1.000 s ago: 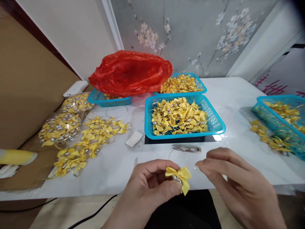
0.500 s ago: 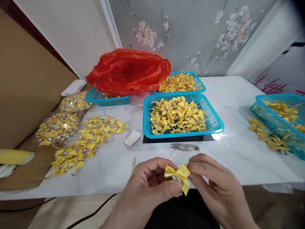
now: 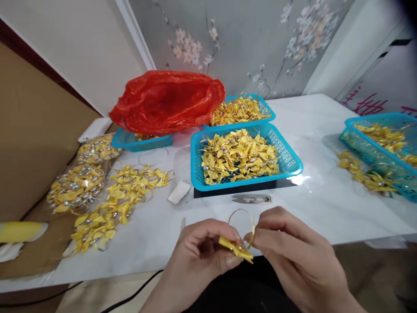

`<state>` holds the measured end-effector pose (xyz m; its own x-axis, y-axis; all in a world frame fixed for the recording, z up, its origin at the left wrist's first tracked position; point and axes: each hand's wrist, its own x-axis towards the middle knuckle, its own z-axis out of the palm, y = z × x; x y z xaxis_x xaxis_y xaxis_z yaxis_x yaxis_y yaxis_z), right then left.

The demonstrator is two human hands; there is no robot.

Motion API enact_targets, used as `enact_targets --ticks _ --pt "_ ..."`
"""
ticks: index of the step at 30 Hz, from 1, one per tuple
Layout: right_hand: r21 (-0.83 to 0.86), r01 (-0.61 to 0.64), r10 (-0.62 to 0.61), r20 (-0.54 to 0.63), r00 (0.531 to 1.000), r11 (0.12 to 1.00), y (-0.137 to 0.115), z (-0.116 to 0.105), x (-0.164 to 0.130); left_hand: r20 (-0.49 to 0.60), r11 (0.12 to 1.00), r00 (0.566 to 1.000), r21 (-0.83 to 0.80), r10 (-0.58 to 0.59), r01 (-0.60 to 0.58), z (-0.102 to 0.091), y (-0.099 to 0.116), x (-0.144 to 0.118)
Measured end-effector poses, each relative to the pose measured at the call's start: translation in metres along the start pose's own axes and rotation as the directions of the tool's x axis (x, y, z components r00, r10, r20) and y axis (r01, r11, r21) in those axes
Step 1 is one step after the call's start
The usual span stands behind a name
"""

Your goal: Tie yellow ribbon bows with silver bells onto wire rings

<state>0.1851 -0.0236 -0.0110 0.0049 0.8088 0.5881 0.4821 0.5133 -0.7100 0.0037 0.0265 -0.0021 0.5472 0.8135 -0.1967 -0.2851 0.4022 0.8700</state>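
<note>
Both hands are shown at the lower centre of the frame, meeting just in front of the near edge of the tabletop (image 3: 325,217). A single yellow ribbon bow (image 3: 235,248) is pinched between thumb and forefinger of the left hand (image 3: 198,256), the grip closed tightly on the bow's middle, where a small silver bead can just be made out. The right hand (image 3: 293,252) is closed on the thin gold wire ring (image 3: 241,222), which rises in a loop above the fingers; its lower end is held against the bow. The step in hand is judged to be the joining of bow and ring; whether the wire is already passed through the bow's loop cannot be told, the joint being hidden by the fingertips. A fine, steady push or twist of the ring, with the bow kept fixed, would seem to be called for.

Behind the hands, small snips (image 3: 252,199) lie on the tabletop in front of a blue basket (image 3: 293,167) heaped with loose bows. Bows already strung on rings (image 3: 107,204) are spread at centre left, and a red plastic bag (image 3: 167,100) rests over another basket at upper centre.
</note>
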Motion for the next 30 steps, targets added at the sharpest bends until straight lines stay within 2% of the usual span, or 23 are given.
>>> enact_targets --ticks 2,4,6,10,15,20,23,30 --pt "-0.03 0.054 -0.054 0.001 0.999 0.998 -0.001 -0.003 0.001 0.039 0.987 0.995 0.128 0.091 -0.095 -0.003 0.002 -0.001" --pt "-0.069 0.07 -0.069 0.016 0.997 0.995 -0.001 -0.006 0.001 0.083 0.971 0.988 0.189 0.134 -0.148 -0.003 0.005 -0.002" --pt "-0.065 0.05 -0.049 0.018 0.999 0.997 -0.002 -0.01 0.001 0.109 0.967 0.985 0.205 0.134 -0.154 -0.003 0.006 -0.002" --pt "-0.021 0.04 -0.04 0.0 0.999 0.999 -0.004 -0.014 0.003 0.094 0.957 0.982 0.225 0.164 -0.181 0.001 0.006 -0.003" --pt "-0.125 0.127 -0.127 0.012 0.992 0.984 -0.01 -0.019 0.007 0.133 0.931 0.981 0.319 0.142 -0.178 0.002 0.008 -0.004" --pt "-0.184 0.135 -0.132 0.033 0.991 0.974 -0.015 -0.025 0.011 0.145 0.926 0.977 0.322 0.158 -0.197 0.001 0.008 -0.002" --pt "-0.201 0.139 -0.131 0.05 0.99 0.97 -0.016 -0.028 0.013 0.172 0.899 0.964 0.356 0.205 -0.255 0.001 0.009 -0.003" --pt "-0.255 0.17 -0.163 0.048 0.985 0.952 -0.019 -0.025 0.013 0.178 0.88 0.956 0.381 0.233 -0.285 0.0 0.01 -0.006"
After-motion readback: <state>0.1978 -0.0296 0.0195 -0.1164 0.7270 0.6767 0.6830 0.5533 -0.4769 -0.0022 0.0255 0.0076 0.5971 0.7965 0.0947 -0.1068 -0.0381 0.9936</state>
